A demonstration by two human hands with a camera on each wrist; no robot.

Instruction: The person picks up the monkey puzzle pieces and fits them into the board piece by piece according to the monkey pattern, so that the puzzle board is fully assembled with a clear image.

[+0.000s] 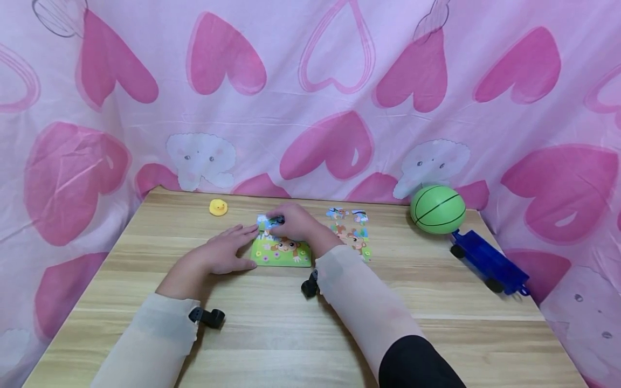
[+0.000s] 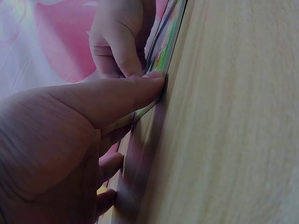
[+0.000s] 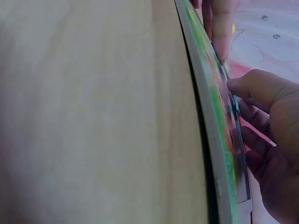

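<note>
A jigsaw puzzle board [image 1: 264, 260] with a monkey on green grass lies flat on the table. My left hand [image 1: 224, 250] rests at its left side, fingers spread and thumb touching the near left corner. In the left wrist view the thumb [image 2: 135, 91] lies along the board's edge. My right hand [image 1: 299, 223] reaches over the board's far part and pinches a small puzzle piece [image 1: 277, 220] between thumb and fingers. Seen from the right wrist, the right thumb [image 3: 250, 86] is at the board's surface. The right hand hides part of the picture.
More puzzle pieces [image 1: 360, 216] lie right of the board, partly behind the right wrist. A yellow rubber duck [image 1: 218, 207] sits at the back left. At the back right are a green ball [image 1: 438, 209] and a blue toy wagon [image 1: 490, 262]. A pink heart curtain [image 1: 271, 124] hangs behind the table.
</note>
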